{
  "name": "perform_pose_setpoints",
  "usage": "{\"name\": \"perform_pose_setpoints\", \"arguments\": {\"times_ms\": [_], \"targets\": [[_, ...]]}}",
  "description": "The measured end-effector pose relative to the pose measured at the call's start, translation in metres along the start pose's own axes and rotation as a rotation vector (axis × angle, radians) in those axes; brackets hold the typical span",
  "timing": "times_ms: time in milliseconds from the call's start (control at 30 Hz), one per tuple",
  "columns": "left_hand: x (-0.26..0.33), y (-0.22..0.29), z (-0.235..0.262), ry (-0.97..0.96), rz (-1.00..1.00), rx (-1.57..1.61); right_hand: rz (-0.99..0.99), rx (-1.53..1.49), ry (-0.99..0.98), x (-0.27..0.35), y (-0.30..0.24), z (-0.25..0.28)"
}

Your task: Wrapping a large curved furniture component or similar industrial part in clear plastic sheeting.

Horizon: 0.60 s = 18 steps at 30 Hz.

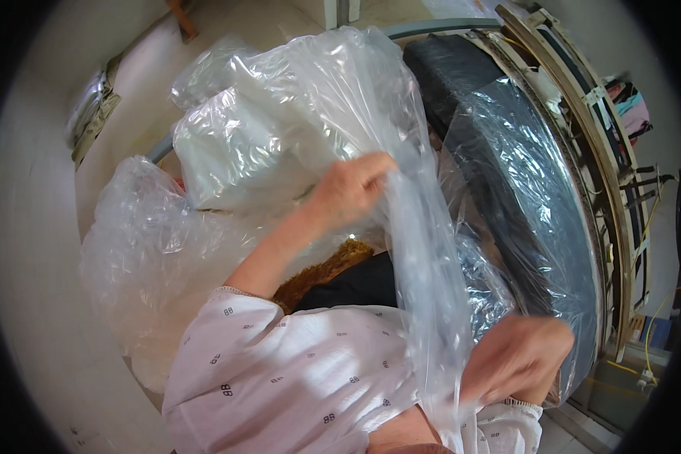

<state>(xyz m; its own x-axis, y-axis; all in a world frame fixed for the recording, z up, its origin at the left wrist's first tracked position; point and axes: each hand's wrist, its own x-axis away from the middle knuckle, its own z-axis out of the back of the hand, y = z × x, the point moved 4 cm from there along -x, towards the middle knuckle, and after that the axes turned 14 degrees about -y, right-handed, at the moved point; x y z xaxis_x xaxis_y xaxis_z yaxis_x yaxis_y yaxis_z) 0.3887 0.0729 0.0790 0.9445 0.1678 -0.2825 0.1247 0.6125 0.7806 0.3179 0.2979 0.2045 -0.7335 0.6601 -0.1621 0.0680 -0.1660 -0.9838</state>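
A long gathered length of clear plastic sheeting (424, 250) runs down in front of me, from a large crumpled heap at the far side to my chest. My left hand (353, 188) is closed on its left edge, thumb and fingers pinched together. Lower right, my right hand (518, 359) is blurred and curled, its fingers meeting the sheeting's lower part. Behind it lies a long dark padded piece (514, 197), partly covered by shiny clear film. Folds of plastic hide where some of these layers meet.
More crumpled clear plastic (151, 250) spreads to the left. A brown furry piece (325, 272) shows by my lap. At right stands a curved-looking wooden frame (609, 174) with yellow cords (653, 208) beside it. A cloth-like bundle (94, 121) lies at far left.
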Motion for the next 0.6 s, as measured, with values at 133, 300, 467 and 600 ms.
{"name": "perform_pose_setpoints", "arguments": {"times_ms": [133, 300, 467, 600], "targets": [[0.01, 0.089, -0.06, -0.312, -0.223, 0.376, -0.366, -0.068, 1.125, 0.053, 0.021, 0.07], [0.035, 0.22, -0.145, -0.969, -0.677, 0.927, -0.81, -0.033, 0.905, 0.0, 0.089, 0.06], [0.028, 0.253, -0.124, -0.979, -0.798, 0.945, -0.158, -0.086, 0.844, 0.024, -0.01, -0.019], [-0.016, 0.239, -0.088, -0.885, -0.642, 0.899, -0.394, 0.186, 1.45, 0.064, -0.017, -0.045]]}}
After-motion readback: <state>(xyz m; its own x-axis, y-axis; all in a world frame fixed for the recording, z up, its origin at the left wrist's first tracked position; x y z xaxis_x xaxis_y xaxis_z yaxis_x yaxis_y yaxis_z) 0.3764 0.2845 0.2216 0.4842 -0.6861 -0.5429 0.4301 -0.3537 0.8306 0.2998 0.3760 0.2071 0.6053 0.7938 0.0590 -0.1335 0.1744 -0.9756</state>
